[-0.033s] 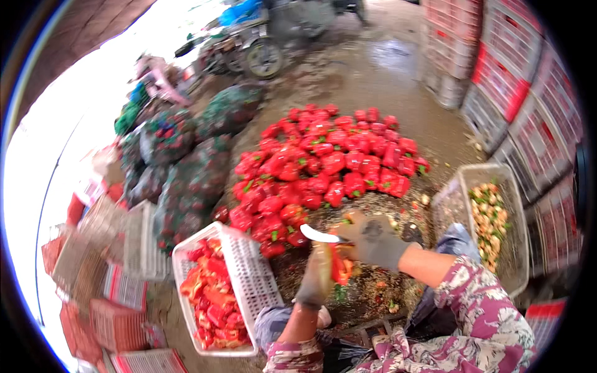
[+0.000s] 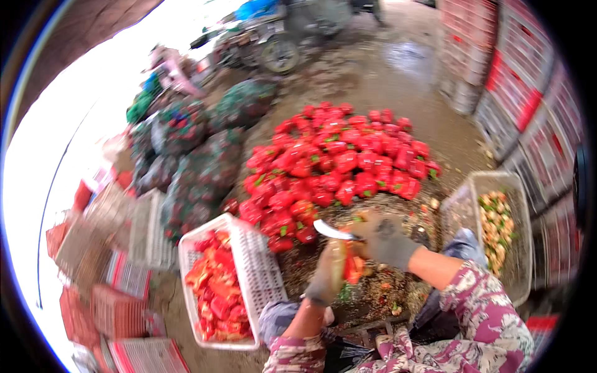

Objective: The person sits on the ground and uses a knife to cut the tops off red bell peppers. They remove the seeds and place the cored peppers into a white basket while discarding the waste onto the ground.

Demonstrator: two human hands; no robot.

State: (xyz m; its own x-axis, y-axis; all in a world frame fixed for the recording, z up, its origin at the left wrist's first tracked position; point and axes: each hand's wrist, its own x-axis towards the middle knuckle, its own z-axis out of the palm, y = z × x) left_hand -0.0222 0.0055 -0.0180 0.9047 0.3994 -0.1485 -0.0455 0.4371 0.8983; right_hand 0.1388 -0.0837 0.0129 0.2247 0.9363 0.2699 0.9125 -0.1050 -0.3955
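Note:
My gloved left hand (image 2: 323, 276) is closed around a red bell pepper (image 2: 354, 267), part of which shows at its right side. A knife with a curved, pale blade (image 2: 331, 230) is gripped in my gloved right hand (image 2: 388, 239). The blade points left, just above my left fingers; whether it touches the pepper I cannot tell. Beyond my hands lies a heap of whole red bell peppers (image 2: 348, 155). Cut red pepper pieces (image 2: 221, 286) fill a white perforated crate (image 2: 261, 267) at my left. To my right, pale cores with green stems (image 2: 496, 227) lie in another crate (image 2: 457, 208).
Stuffed mesh sacks (image 2: 208, 174) lie far left, with stacked crates (image 2: 118, 314) nearer. A motorcycle (image 2: 277, 53) stands at the back. Tall crate stacks (image 2: 519, 81) line the right side. Seeds and scraps (image 2: 385, 292) litter the floor below my hands.
The whole scene has shifted slightly to the right in view. Both hands keep their grips on the pepper and knife, close together as before.

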